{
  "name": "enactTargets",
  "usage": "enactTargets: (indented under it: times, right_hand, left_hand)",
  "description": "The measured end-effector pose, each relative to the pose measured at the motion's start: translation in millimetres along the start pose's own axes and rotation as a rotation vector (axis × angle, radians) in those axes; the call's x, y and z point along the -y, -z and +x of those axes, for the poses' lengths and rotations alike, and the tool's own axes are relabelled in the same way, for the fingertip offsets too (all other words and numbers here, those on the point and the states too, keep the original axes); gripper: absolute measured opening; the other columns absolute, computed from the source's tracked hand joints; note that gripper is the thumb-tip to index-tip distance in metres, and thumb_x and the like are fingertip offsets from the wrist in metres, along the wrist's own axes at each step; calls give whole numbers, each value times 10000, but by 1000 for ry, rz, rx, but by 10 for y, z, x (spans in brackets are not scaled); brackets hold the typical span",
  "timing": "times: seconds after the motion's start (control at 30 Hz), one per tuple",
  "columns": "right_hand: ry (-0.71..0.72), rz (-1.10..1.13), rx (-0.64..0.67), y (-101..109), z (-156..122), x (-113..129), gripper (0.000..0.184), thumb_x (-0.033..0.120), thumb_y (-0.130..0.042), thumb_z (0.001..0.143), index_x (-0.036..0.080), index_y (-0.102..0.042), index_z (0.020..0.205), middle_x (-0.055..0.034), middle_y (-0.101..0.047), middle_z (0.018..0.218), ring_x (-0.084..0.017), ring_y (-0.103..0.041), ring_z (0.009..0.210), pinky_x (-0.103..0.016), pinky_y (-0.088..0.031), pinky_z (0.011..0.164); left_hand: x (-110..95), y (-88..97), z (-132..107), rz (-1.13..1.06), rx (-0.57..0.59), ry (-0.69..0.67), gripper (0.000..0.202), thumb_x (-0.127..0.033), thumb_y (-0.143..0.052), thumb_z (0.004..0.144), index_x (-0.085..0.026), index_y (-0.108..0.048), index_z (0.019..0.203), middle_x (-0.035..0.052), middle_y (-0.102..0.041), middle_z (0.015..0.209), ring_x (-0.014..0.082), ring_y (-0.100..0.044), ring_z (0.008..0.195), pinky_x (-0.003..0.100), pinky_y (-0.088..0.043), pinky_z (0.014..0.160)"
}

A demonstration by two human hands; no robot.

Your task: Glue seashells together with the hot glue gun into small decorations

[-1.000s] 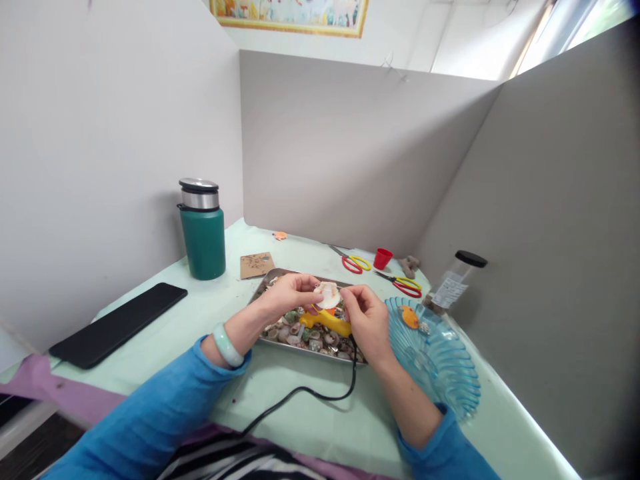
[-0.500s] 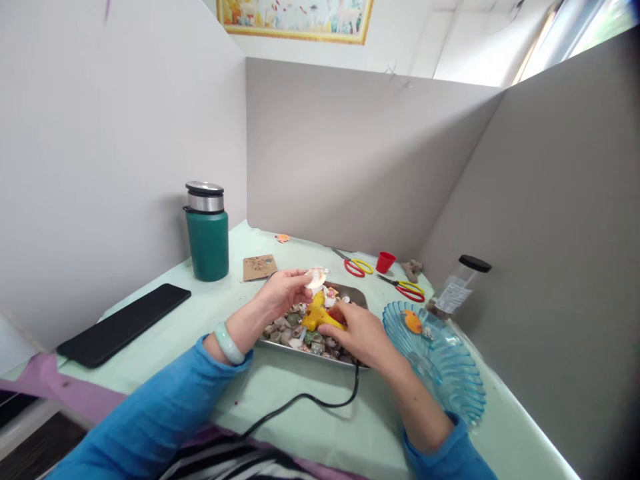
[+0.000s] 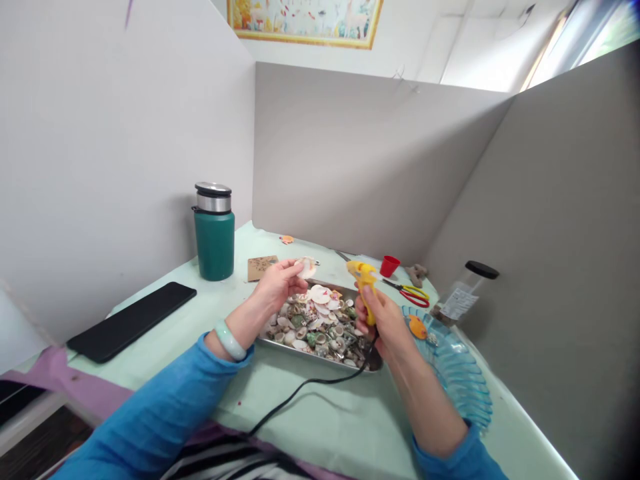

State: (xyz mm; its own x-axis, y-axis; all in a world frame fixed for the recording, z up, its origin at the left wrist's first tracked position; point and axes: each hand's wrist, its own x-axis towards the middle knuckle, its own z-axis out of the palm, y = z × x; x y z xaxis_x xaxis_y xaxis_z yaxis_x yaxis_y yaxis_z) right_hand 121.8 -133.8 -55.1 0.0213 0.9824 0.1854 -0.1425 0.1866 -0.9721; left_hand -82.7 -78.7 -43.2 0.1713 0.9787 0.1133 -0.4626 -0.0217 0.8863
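Observation:
Pinched in my left hand (image 3: 281,283) is a pale, flat scallop shell (image 3: 307,267), held above the far left of a metal tray (image 3: 295,353). My right hand (image 3: 383,313) grips a yellow hot glue gun (image 3: 367,283) by its handle, over the tray's right side, with its nozzle end up and to the left. A black cord (image 3: 320,381) runs from the gun down across the cloth toward my lap. Many small seashells (image 3: 323,327), white, brown and greenish, fill the tray between my hands.
A green flask (image 3: 215,240) and a black flat case (image 3: 135,320) are at left. Behind the tray lie a brown card (image 3: 261,268), scissors (image 3: 415,295) and a red cup (image 3: 389,266). A blue glass plate (image 3: 465,373) and a black-lidded jar (image 3: 463,293) stand right.
My right hand has lifted the glue gun off the shells, moving it right and tipping it upright. My left hand, still holding the shell, has shifted slightly left and up.

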Motion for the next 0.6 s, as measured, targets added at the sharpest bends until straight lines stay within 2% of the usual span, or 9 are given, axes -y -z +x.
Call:
enactTargets:
  times: [0.07, 0.17, 0.43, 0.6]
  right_hand:
    - [5, 115, 13, -19, -33, 52, 406, 468, -629, 734, 187, -525, 1008, 85, -311, 565, -68, -289, 436, -176, -234, 357]
    - [48, 135, 65, -52, -104, 83, 381, 420, -628, 745, 180, -534, 1027, 89, -287, 556, -61, -279, 431, -181, -235, 370]
    - [138, -162, 213, -123, -190, -31, 310, 398, -550, 817, 184, -543, 1041, 79, -379, 450, -82, -324, 404, -227, -262, 411]
    - [129, -238, 192, -119, -165, -95, 333, 427, -564, 805, 191, -555, 1040, 72, -407, 452, -80, -322, 391, -228, -266, 401]
  left_hand:
    - [32, 2, 6, 48, -15, -8, 240, -262, -704, 700, -116, -612, 867, 18, -636, 659, 91, -596, 484, 210, -511, 497]
    - [59, 4, 10, 60, 0, 21, 230, -235, -713, 692, -102, -616, 853, 29, -637, 637, 97, -605, 498, 201, -509, 511]
    - [9, -54, -52, 19, 21, 54, 125, -159, -676, 705, -100, -579, 758, 6, -584, 551, 86, -573, 468, 195, -492, 503]
    - [11, -81, -70, 67, 46, 61, 125, -193, -651, 724, -119, -551, 742, -1, -570, 496, 90, -556, 433, 196, -464, 474]
